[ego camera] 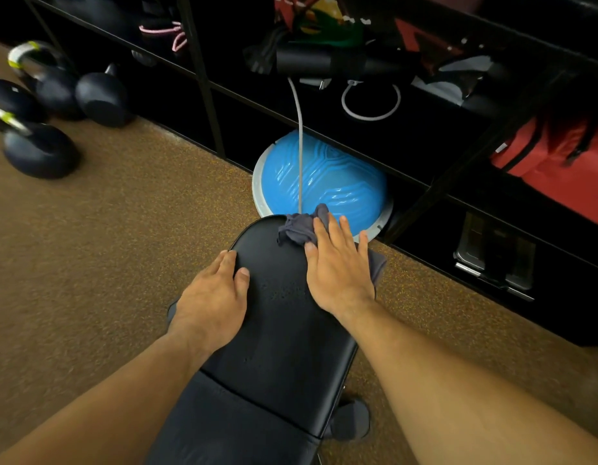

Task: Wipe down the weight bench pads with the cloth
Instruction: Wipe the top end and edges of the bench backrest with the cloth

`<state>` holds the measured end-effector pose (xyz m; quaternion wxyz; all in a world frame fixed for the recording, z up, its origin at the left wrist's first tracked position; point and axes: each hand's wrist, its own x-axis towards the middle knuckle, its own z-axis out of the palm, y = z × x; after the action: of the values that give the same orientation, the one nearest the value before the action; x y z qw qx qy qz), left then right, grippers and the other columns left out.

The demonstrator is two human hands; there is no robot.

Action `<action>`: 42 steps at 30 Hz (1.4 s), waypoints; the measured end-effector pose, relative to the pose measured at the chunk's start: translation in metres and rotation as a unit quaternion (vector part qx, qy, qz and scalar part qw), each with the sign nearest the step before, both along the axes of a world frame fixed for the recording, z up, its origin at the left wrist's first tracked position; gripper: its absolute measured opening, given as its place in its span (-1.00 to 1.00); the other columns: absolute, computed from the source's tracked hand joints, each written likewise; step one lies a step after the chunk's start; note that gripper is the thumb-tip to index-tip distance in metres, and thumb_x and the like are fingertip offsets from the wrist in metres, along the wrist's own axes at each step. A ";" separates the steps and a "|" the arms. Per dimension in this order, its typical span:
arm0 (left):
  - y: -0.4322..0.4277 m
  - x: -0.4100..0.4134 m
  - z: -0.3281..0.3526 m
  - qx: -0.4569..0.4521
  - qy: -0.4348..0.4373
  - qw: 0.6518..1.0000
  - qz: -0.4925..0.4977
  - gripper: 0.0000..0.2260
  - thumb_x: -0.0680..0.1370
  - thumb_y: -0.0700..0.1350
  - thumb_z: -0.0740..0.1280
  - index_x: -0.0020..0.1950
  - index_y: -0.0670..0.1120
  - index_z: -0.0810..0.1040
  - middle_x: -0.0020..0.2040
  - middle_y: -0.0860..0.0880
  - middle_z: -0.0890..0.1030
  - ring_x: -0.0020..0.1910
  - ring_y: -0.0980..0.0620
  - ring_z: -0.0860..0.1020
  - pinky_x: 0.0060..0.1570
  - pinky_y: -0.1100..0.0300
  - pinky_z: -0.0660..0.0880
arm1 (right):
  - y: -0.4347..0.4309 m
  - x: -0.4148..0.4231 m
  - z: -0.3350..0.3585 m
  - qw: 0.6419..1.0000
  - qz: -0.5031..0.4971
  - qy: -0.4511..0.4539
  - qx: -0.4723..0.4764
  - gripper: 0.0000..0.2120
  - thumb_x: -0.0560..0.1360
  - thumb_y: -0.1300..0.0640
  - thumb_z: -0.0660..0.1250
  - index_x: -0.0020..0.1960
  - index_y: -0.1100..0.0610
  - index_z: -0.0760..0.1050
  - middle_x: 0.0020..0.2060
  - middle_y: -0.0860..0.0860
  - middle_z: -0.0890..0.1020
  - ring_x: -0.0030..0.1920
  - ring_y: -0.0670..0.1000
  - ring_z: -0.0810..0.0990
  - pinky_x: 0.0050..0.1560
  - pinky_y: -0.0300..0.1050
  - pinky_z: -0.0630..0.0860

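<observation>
I see speckled brown rubber floor (123, 229) under the long bench pad (277, 313), smooth black vinyl with a rounded far end. Beyond it sits a ribbed blue dome (338, 182). The left hand (213, 297) lies flat on the pad's left edge, fingers released. The right hand (338, 266) presses the crumpled grey cloth (296, 229) onto the far right corner, its fingers (334, 229) straight.

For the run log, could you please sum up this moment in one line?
stage: wiping | right hand: pressing grey cloth flat on bench pad, far end | left hand: resting on pad's left edge
</observation>
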<state>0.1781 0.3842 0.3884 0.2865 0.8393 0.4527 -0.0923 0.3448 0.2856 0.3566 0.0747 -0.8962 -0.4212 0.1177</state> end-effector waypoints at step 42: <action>0.015 -0.017 0.001 -0.041 -0.052 0.998 -0.009 -0.57 0.67 0.05 0.03 0.55 0.03 0.22 0.55 0.06 0.23 0.51 0.02 0.22 0.48 0.04 0.16 | 0.017 -0.034 0.002 0.998 0.059 -0.020 -0.027 -0.45 0.66 -0.08 -0.14 0.59 0.04 -0.18 0.58 0.03 -0.19 0.55 0.10 -0.29 0.48 0.27 -0.29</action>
<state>0.1613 0.3992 0.3897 0.3429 0.8348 0.4251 -0.0693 0.3103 0.3022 0.3584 0.0350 -0.8737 -0.4712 0.1154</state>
